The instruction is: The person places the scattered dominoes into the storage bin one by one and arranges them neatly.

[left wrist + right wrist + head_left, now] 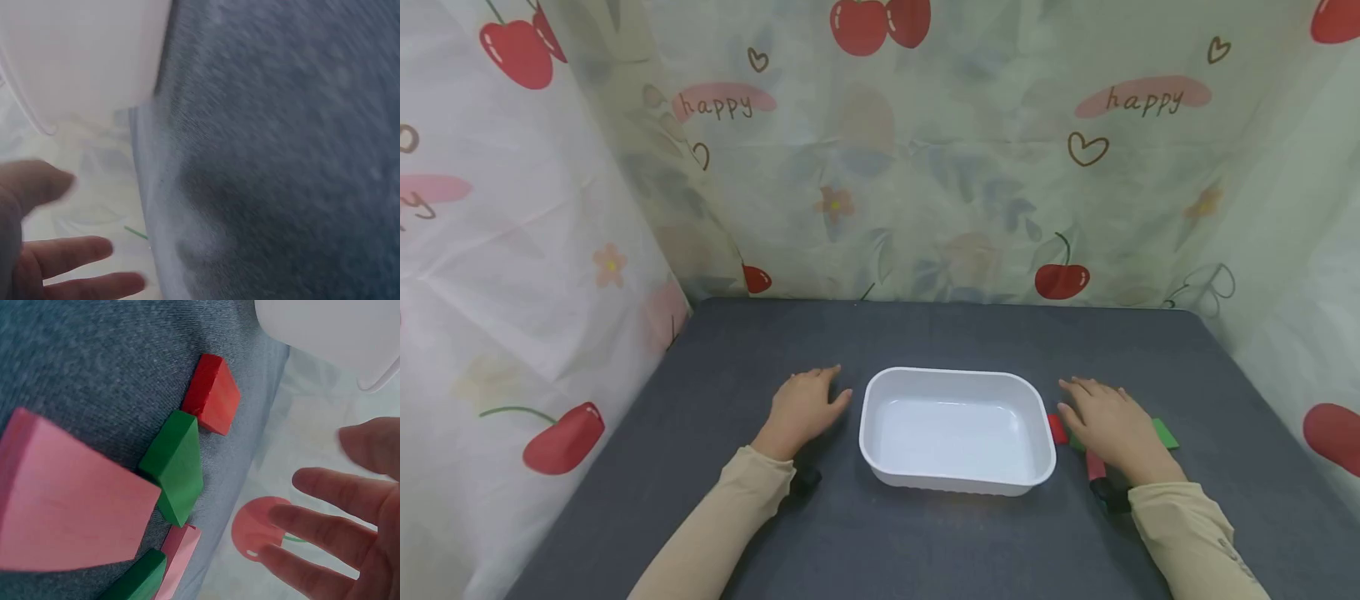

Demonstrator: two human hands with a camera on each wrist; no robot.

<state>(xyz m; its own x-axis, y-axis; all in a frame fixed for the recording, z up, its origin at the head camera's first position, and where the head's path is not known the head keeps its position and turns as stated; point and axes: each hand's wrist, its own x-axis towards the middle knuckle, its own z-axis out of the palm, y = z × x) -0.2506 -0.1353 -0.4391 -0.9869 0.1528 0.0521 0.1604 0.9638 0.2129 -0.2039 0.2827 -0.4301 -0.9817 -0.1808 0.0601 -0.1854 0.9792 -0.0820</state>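
From the head view, a white plastic tub (955, 433) sits on the dark grey table (925, 342), and nothing is in it yet. The left hand (805, 408) lies flat beside it, holding nothing. The right hand (1108, 425) rests over small blocks.

The left wrist view shows loose, spread fingers (69, 253).

The right wrist view shows a red wooden block (212, 394), a green wooden block (175, 465) and a big pink wooden block (62, 500) on the table. The fingers (325, 525) are straight and hold nothing. All blocks are still outside the tub.

A white tray (955, 487) sits on a dark grey desk (925, 333). Right of the tray lie red (212, 394), green (175, 465) and pink blocks (62, 500). Behind it hangs a pale curtain (925, 167) printed with red cherries.
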